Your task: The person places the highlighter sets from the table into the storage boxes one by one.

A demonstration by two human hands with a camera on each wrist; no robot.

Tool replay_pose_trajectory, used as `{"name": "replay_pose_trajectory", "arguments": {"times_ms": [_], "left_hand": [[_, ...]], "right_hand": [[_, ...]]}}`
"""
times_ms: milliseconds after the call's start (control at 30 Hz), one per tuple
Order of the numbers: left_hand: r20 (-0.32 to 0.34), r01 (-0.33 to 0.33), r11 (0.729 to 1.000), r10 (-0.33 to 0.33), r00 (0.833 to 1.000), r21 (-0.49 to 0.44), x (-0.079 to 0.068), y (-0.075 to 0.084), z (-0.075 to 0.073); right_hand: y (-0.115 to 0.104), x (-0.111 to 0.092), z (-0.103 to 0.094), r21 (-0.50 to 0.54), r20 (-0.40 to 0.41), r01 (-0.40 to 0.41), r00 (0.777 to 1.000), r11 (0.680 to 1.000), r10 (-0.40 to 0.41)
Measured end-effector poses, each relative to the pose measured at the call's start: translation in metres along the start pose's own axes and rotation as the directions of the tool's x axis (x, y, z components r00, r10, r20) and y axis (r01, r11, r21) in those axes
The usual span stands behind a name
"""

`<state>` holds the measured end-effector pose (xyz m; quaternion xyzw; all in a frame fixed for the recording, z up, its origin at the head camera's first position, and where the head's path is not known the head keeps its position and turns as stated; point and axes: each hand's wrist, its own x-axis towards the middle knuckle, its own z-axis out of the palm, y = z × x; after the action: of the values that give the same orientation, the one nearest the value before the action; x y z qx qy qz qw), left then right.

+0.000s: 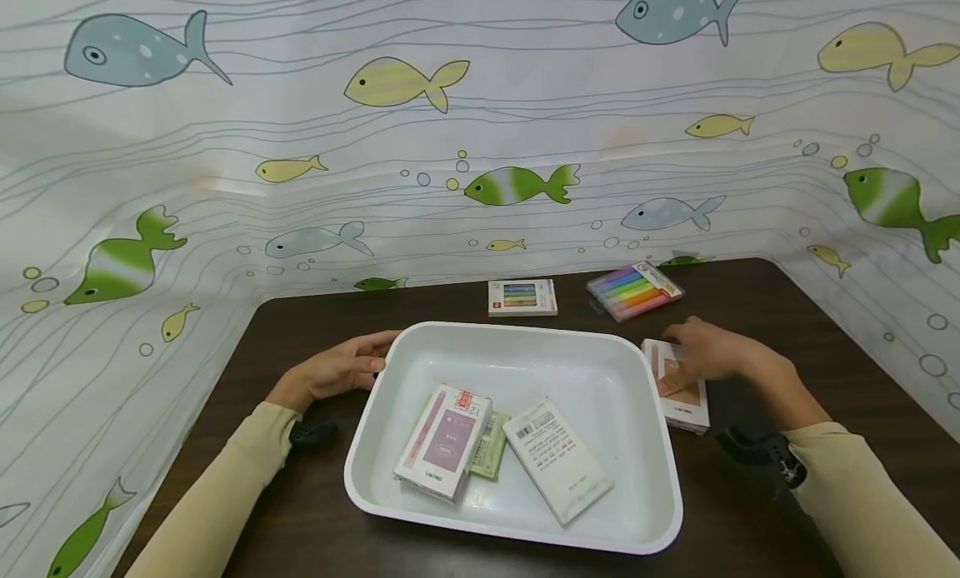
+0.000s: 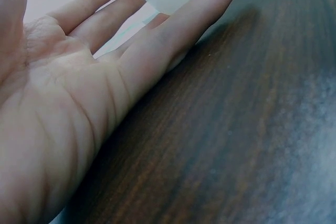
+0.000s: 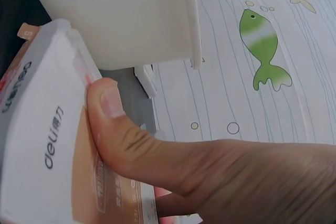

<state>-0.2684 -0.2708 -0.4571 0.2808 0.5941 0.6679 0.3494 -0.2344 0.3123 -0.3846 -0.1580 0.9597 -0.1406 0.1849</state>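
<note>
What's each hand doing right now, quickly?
Left hand: open, at the side of the white plastic tray.
Right hand: closed, holding the white-and-tan Deli box.

The white, round-cornered tray (image 1: 532, 366) lies flat on the counter (image 1: 318, 499); the white box (image 1: 688, 410) with a tan panel is just beside its right wall.

Head cam: high over near side of counter (image 1: 300, 336), fwd/down, wide, gets far corners. L wrist: v. close, low, along L hand (image 1: 337, 370) to tray (image 1: 480, 361). R wrist: close-up, R hand (image 1: 708, 353) + box (image 1: 686, 407), fish backdrop (image 1: 480, 128) behind. Tray in all 3; head/R share backdrop.
</note>
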Motion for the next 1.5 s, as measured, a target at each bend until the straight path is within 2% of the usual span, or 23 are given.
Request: {"name": "replay_pose_trajectory", "arguments": {"times_ms": [300,467,800,1200,1333,1500], "left_hand": [[0.006,0.003,1.000,-0.003,1.000,0.004,-0.001,0.001,0.002],[0.009,0.004,1.000,-0.004,1.000,0.002,-0.001,0.002,0.002],[0.022,-0.013,1.000,0.013,1.000,-0.007,-0.001,0.003,0.003],[0.005,-0.002,1.000,0.002,1.000,0.004,0.001,0.002,0.002],[0.002,0.002,1.000,-0.002,1.000,0.002,0.001,0.003,0.003],[0.010,-0.001,1.000,0.001,1.000,0.003,0.001,0.003,0.003]], "right_hand": [[0.006,0.003,0.000,0.008,0.031,-0.064,0.998,0.998,0.063],[0.007,0.003,-0.003,0.030,0.031,-0.061,0.998,0.998,0.060],[0.009,0.001,-0.009,0.066,-0.022,0.010,1.000,0.998,-0.009],[0.017,-0.002,-0.014,0.204,-0.051,0.035,0.998,0.978,-0.025],[0.018,-0.006,-0.017,0.247,-0.066,0.088,0.995,0.965,-0.074],[0.022,-0.012,-0.022,0.341,-0.106,0.171,0.984,0.924,-0.144]]}}
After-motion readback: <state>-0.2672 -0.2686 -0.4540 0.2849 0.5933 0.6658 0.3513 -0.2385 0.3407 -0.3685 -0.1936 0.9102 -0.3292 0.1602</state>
